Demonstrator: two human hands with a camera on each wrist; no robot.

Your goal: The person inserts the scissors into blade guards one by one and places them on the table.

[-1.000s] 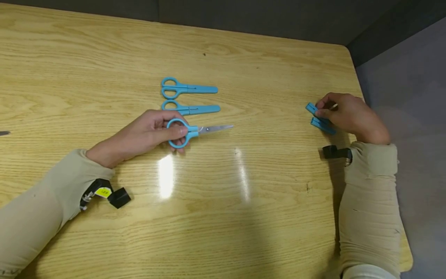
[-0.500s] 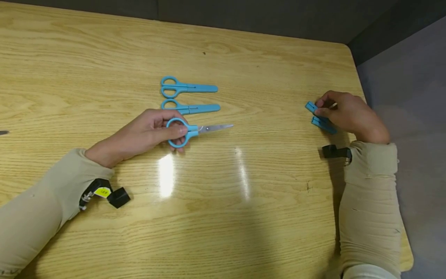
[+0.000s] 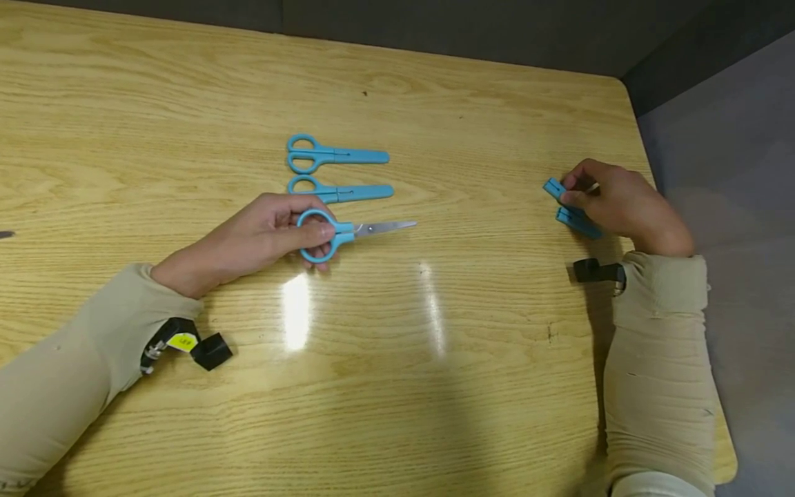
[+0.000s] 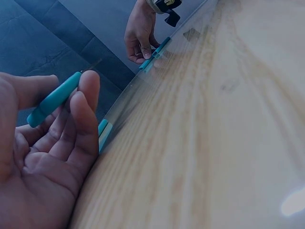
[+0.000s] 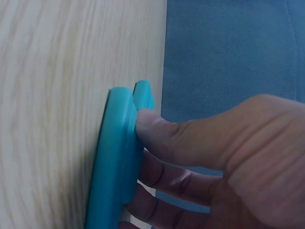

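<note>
The left hand (image 3: 261,231) grips the bare-bladed blue-handled steel scissors (image 3: 348,232), blades pointing along the table toward the right hand (image 3: 611,200), which pinches a blue plastic blade cover (image 3: 562,195) well apart.

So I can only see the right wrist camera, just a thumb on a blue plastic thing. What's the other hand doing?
Observer: The left hand grips the handle ring of blue scissors lying on the wooden table, blade bare.
Operator: Any more scissors?
Observer: Yes, a capped pair lies just beyond them, and a second capped pair beyond that.
Operator: And my blue thing?
Observer: The right hand pinches what looks like a blue blade cover; a second cover lies beside it.
</note>
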